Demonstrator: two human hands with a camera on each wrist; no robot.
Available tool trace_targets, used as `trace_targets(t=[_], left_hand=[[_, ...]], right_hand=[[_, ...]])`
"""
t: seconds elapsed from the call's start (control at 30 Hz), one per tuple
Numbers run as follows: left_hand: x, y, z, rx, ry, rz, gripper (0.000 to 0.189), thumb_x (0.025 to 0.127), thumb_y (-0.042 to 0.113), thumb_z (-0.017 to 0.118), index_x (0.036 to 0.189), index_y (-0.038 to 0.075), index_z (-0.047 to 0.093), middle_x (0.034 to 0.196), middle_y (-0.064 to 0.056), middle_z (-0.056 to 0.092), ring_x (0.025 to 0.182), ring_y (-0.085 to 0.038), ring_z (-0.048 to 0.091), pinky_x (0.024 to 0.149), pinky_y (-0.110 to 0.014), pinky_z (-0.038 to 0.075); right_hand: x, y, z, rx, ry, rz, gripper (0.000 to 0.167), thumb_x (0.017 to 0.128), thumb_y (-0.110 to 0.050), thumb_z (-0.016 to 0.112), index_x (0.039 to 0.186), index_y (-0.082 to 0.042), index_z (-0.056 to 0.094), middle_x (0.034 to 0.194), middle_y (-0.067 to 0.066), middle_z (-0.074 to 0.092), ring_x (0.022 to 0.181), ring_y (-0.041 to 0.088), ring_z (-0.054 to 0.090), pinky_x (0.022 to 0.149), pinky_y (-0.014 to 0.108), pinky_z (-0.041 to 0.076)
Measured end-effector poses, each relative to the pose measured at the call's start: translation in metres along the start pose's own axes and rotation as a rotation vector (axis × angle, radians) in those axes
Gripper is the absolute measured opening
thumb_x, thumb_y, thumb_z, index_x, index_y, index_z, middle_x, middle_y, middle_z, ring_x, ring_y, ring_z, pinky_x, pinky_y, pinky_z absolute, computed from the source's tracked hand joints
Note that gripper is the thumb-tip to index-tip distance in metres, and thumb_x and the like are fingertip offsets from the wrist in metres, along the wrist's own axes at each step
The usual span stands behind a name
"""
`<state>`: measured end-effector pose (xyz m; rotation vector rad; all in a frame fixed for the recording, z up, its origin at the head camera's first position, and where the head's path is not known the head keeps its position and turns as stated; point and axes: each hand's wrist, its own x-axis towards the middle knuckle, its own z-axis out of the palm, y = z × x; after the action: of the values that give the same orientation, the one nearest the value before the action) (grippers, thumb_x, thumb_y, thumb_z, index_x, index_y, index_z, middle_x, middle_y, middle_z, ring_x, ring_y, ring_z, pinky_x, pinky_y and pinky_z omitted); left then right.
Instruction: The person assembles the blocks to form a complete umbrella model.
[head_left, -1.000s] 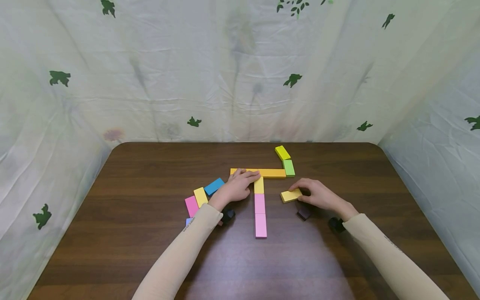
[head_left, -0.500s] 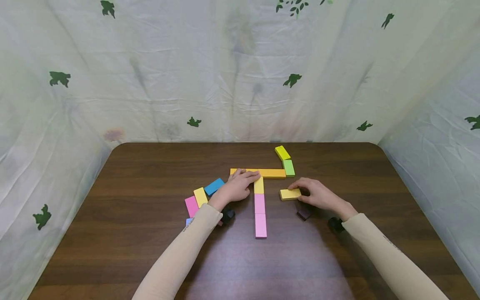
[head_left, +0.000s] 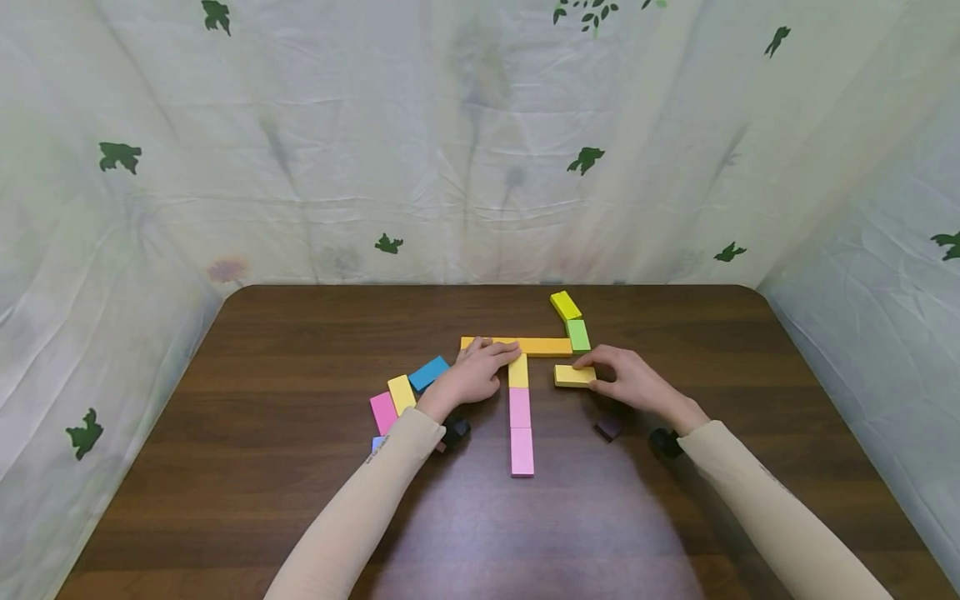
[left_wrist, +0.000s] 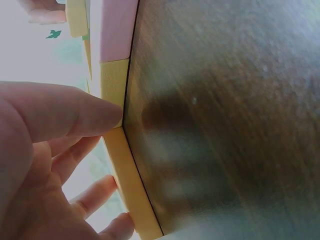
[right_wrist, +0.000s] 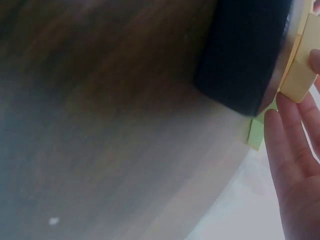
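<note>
My right hand (head_left: 630, 379) pinches a pale yellow block (head_left: 572, 377) between thumb and fingers, right of a stem of blocks. At the top of that stem lies another yellow block (head_left: 518, 372), with pink blocks (head_left: 519, 408) below it. A row of orange blocks (head_left: 547, 347) crosses above the stem. Spread fingers of my left hand (head_left: 476, 371) rest along that row and cover its left part. In the left wrist view, the left thumb (left_wrist: 95, 114) touches the stem's yellow block near the corner with the orange one.
A green block (head_left: 578, 335) and a bright yellow block (head_left: 566, 306) continue from the row's right end. Left of the left hand lie a blue block (head_left: 427, 373), a yellow block (head_left: 401, 393) and a pink block (head_left: 384, 412). A dark block (head_left: 607, 429) lies below the right hand.
My right hand has carried the pale yellow block up and left, nearer the stem. That block has turned from a slant to nearly level. My left hand has stayed in place.
</note>
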<state>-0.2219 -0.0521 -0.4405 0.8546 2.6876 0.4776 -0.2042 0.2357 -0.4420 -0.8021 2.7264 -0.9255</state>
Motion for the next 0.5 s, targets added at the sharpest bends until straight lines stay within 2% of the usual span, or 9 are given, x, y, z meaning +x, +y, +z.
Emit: trace_targets(t=[0.2, 0.5], left_hand=[[0.0, 0.0, -0.001, -0.004, -0.002, -0.004, 0.055, 0.094, 0.003, 0.05, 0.147, 0.017, 0.04, 0.152, 0.0, 0.033, 0.138, -0.034, 0.023, 0.108, -0.057, 0.02], [-0.001, 0.0, -0.001, -0.01, 0.0, 0.001, 0.055, 0.094, 0.003, 0.049, 0.147, 0.016, 0.039, 0.152, 0.0, 0.033, 0.138, -0.034, 0.022, 0.108, -0.057, 0.02]], right_hand=[[0.006, 0.0, 0.001, 0.023, 0.02, 0.026, 0.028, 0.087, -0.006, 0.067, 0.115, -0.011, 0.067, 0.116, 0.005, 0.063, 0.107, 0.025, 0.056, 0.093, 0.049, 0.044], [0.02, 0.001, 0.004, 0.031, 0.074, 0.012, 0.025, 0.086, -0.006, 0.067, 0.111, -0.007, 0.067, 0.112, 0.006, 0.064, 0.103, 0.023, 0.057, 0.091, 0.046, 0.045]])
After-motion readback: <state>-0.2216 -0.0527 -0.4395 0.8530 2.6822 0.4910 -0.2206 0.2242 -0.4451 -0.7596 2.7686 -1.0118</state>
